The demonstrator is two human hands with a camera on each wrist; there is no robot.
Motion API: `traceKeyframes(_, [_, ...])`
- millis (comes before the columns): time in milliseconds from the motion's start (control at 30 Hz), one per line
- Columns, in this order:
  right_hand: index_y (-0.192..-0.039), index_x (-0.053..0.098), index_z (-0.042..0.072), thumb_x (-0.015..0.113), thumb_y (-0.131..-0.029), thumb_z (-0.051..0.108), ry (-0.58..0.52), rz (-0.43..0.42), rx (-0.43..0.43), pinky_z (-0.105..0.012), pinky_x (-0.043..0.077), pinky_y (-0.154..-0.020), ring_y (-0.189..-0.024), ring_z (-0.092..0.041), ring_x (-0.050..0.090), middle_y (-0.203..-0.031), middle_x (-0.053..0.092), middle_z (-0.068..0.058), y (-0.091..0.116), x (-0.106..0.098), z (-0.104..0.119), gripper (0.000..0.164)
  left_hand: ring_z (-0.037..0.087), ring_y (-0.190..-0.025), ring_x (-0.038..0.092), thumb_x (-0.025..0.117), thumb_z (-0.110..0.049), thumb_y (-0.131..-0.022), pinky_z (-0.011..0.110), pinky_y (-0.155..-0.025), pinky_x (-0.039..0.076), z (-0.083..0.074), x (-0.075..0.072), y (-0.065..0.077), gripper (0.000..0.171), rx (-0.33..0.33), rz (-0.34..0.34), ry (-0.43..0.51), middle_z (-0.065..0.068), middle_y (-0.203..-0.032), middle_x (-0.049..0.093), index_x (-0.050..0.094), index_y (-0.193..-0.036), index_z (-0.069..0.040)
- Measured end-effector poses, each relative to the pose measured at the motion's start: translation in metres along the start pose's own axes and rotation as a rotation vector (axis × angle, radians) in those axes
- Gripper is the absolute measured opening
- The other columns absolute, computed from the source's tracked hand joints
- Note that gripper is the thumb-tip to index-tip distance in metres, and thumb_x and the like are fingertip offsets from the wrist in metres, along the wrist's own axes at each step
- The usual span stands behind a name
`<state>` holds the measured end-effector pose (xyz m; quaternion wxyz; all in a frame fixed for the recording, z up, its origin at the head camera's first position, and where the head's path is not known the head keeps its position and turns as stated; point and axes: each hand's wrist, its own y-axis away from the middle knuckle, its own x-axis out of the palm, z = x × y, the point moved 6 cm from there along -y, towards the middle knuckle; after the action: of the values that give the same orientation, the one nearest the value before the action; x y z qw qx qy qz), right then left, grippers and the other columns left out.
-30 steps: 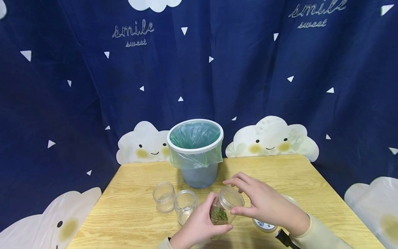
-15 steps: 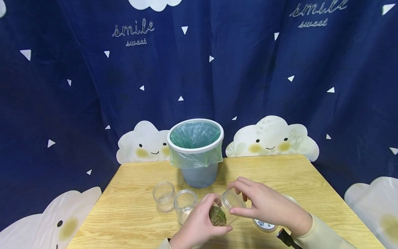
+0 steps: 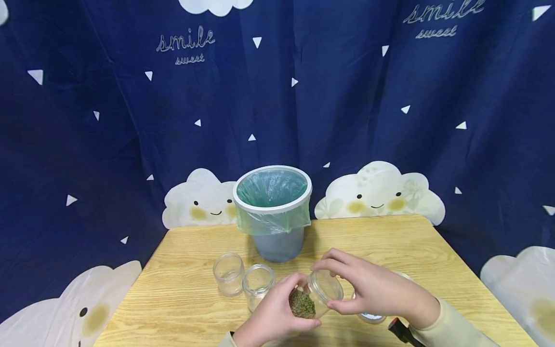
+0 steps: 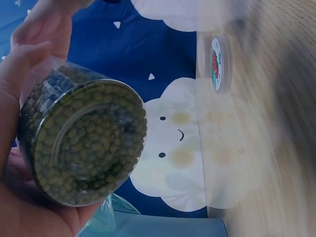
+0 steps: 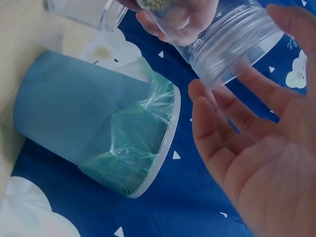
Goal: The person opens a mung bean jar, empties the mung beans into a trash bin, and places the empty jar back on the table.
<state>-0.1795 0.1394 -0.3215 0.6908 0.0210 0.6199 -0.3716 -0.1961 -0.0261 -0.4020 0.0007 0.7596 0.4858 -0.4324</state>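
My left hand (image 3: pixel 282 308) grips a clear jar (image 3: pixel 322 304) by its body and base. The jar is tilted, with its threaded mouth facing right. Green mung beans (image 3: pixel 302 303) lie gathered towards the base and show through the bottom in the left wrist view. My right hand (image 3: pixel 368 284) spans the jar's rim (image 5: pixel 237 59), thumb on one side and curved fingers on the other. In the right wrist view its fingertips are at the rim and its palm faces the uncovered mouth. Some of its finger contact is unclear.
A blue-grey bin (image 3: pixel 277 246) with a green bag stands behind the hands. Left of them are two clear jars, one (image 3: pixel 228 277) and another (image 3: pixel 258 282) with pale contents. A printed lid (image 4: pixel 221 64) lies on the wooden table (image 3: pixel 182 308), partly behind my right hand.
The jar has tipped further to the right, and the beans have shifted towards its base. The right hand's fingers curled in at the rim, then spread slightly as the hand shifted right.
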Motion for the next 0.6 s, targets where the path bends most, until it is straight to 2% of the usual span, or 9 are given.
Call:
traceKeyframes(167, [-0.131,0.05,0.033,0.078,-0.077,0.029,0.008,0.008,-0.061,-0.021,0.048,-0.091,-0.111,0.0,0.053,-0.126,0.047,0.017,0.0016,0.0021,0.0019,0.061,-0.001,-0.091,0.053,0.085,-0.041,-0.069,0.018,-0.079,0.048,0.001,-0.0007,0.001,0.06,0.015,0.021,-0.004,-0.014,-0.103,0.058,0.051,-0.117,-0.028])
traceKeyframes(433, [-0.133,0.048,0.028,0.076,-0.07,0.016,-0.006,-0.023,-0.135,-0.02,0.046,-0.092,-0.114,-0.003,0.05,-0.131,0.044,0.012,0.0052,0.0041,0.0051,0.071,0.0,-0.095,0.053,0.083,-0.043,-0.071,0.02,-0.083,0.048,0.0027,-0.0005,0.0009,0.059,0.0,0.045,-0.011,-0.015,-0.104,0.058,0.05,-0.118,-0.03])
traceKeyframes(533, [-0.134,0.048,0.028,0.078,-0.072,0.02,-0.007,-0.031,-0.129,-0.023,0.048,-0.091,-0.113,-0.004,0.051,-0.131,0.044,0.012,0.0057,0.0043,0.005,0.07,0.0,-0.094,0.053,0.084,-0.043,-0.07,0.02,-0.083,0.048,0.0028,-0.0006,0.0009,0.06,-0.001,0.042,-0.019,-0.013,-0.104,0.059,0.05,-0.117,-0.029])
traceKeyframes(600, [-0.135,0.047,0.029,0.079,-0.076,0.031,0.003,-0.034,-0.102,-0.025,0.05,-0.09,-0.112,-0.005,0.053,-0.131,0.044,0.013,0.0055,0.0045,0.0042,0.067,0.0,-0.092,0.053,0.084,-0.043,-0.069,0.019,-0.081,0.048,0.0035,-0.0005,0.0009,0.06,-0.011,0.037,-0.021,-0.012,-0.103,0.059,0.05,-0.116,-0.029])
